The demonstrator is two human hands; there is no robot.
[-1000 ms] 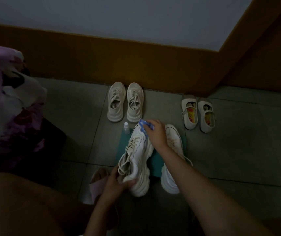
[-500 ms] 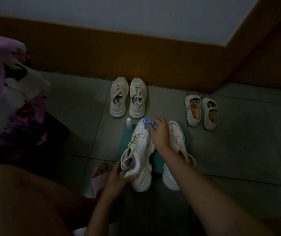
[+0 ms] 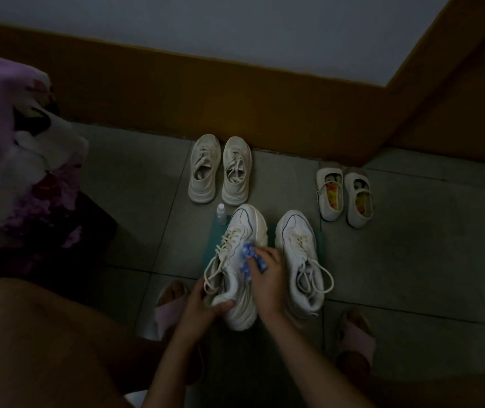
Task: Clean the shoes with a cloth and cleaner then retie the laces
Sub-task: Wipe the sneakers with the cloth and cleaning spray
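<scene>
White leather over a thick, ribbed sole: the chunky sneaker [image 3: 245, 225] lies tilted on the teal mat [image 3: 215, 228]. My left hand [image 3: 203, 309] grips its heel, thumb curled over the collar. My right hand [image 3: 269, 275] pinches a crumpled blue cloth [image 3: 249, 254] against the sneaker's side, beside its loose flat laces. Its mate [image 3: 295, 240] stands just beside it, laces untied. One small clear spray bottle [image 3: 221, 212] stands upright at the mat's far corner. Near the wall are two beige laced sneakers [image 3: 236, 172] and two white strap shoes [image 3: 330, 198] with bright patterned insoles, six shoes in all on the grey floor tiles [image 3: 411, 245].
</scene>
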